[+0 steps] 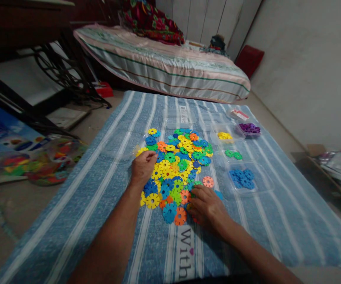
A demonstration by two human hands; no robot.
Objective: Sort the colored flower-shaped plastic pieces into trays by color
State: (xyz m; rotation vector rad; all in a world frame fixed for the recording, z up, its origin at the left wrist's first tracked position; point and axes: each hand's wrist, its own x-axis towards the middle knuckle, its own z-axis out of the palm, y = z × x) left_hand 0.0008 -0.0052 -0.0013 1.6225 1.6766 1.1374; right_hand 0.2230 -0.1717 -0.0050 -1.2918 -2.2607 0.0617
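Note:
A heap of flower-shaped plastic discs (170, 167) in yellow, blue, green and orange lies on the striped blue cloth (108, 189). At the heap's left edge is my left hand (143, 167), thumb and fingers pinched together; whatever may be between them is too small to make out. My right hand (207, 205) rests low over the near right side, beside an orange disc (185, 196). Its fingers are bent and close together among the discs, and the fingertips are partly hidden. Another orange disc (208, 181) lies just beyond that hand.
Clear containers on the right hold blue discs (241, 178), green discs (233, 154), yellow discs (224, 135) and purple pieces (249, 128). More clear trays (178, 118) stand at the back. A bed (170, 67) is beyond the cloth; a treadle stand (60, 71) is at left.

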